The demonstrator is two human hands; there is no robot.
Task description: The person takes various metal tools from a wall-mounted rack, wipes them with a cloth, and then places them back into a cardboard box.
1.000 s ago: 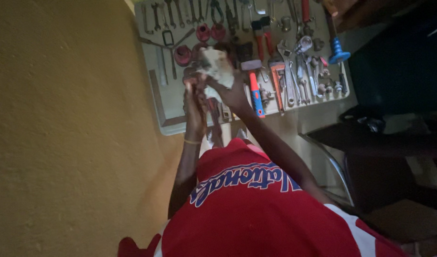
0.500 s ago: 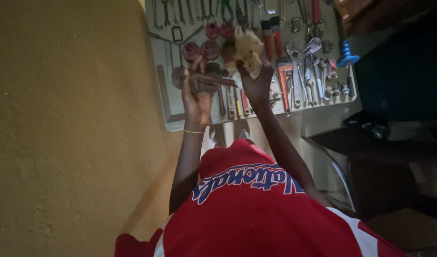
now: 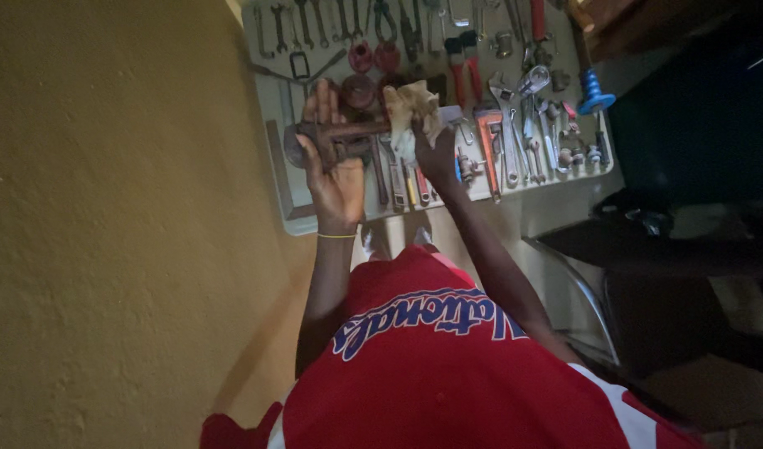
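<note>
Left hand (image 3: 336, 170) lies palm-up under a rusty pipe wrench (image 3: 336, 137), fingers curled loosely round its body, so the grip is grasping the wrench and carrying its weight above the tabletop (image 3: 292, 204). Right hand (image 3: 435, 154) is clenched on a pale crumpled rag (image 3: 411, 104), pressed against the wrench's handle end. To wipe well: keep the left palm steady as a cradle, wrap the rag round the shaft rather than dabbing, stroke along its length, turn the wrench to reach the underside, and work the cloth into the jaw teeth and adjusting nut where grime would likely sit. Mind fingers near the toothed jaw. Wrench looks dark brown-red, dull, heavily rusted or greasy, lying roughly crosswise to the forearm, head toward the yellow wall (image 3: 107, 208) side; fine detail lost in dim light. Below it, rows of spanners (image 3: 315, 21), red round parts (image 3: 373, 56), an orange pipe wrench (image 3: 488, 145) and a blue-handled tool (image 3: 593, 87) lie spread on the tabletop.
</note>
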